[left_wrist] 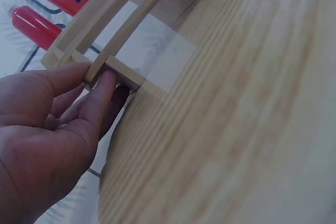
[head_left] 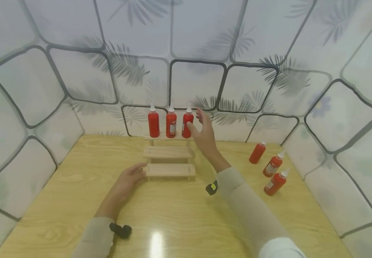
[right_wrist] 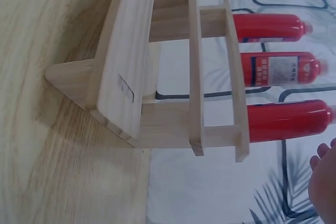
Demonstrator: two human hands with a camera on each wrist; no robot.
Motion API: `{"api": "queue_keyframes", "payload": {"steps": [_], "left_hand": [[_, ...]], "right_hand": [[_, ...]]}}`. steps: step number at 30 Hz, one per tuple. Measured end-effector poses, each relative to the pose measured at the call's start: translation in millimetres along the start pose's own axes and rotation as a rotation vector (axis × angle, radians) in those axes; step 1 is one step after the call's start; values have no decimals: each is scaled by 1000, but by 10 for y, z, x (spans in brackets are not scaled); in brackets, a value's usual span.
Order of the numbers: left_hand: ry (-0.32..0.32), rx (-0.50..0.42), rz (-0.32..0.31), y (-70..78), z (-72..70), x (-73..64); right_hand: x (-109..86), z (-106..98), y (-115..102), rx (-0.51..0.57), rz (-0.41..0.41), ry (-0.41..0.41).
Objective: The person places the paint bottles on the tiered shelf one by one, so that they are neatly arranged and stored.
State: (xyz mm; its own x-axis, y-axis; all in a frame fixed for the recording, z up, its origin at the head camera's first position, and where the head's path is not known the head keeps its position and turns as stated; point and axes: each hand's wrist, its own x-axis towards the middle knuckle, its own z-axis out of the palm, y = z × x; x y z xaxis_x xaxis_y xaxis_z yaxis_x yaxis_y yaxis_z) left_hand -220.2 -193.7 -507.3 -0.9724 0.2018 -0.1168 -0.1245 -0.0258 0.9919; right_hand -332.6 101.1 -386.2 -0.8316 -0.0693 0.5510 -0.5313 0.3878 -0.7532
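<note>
A three-step wooden display stand [head_left: 170, 169] is on the table, with three red squeeze bottles with white pointed nozzles on its top step: left [head_left: 153, 125], middle [head_left: 171, 126] and right [head_left: 186, 132]. My left hand [head_left: 128, 182] pinches the left end of the lowest step; the left wrist view shows thumb and fingers [left_wrist: 107, 85] at that corner. My right hand [head_left: 203, 136] is beside the right bottle, its thumb overlapping the bottle in the head view. In the right wrist view, the partly visible right hand [right_wrist: 325, 182] lies apart from that bottle [right_wrist: 289, 120], fingers loosely bent.
Three more red bottles stand on the table at the right: one at the back [head_left: 257, 153], one in the middle [head_left: 272, 166] and one in front [head_left: 274, 184]. Patterned walls [head_left: 202, 86] enclose the back and sides of the wooden table [head_left: 179, 218].
</note>
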Motion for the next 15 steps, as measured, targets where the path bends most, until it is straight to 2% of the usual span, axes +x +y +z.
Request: {"api": "queue_keyframes", "payload": {"steps": [5,9,15], "left_hand": [[-4,33,-7,10,18,13],[4,46,-12,5,23,21],[9,-6,-12,-3,28,21]], "right_hand": [[-194,-250,-59,11,-69,26],[-383,-502,-95,-8,-82,44],[-685,-896,-78,-129,-107,76]]}}
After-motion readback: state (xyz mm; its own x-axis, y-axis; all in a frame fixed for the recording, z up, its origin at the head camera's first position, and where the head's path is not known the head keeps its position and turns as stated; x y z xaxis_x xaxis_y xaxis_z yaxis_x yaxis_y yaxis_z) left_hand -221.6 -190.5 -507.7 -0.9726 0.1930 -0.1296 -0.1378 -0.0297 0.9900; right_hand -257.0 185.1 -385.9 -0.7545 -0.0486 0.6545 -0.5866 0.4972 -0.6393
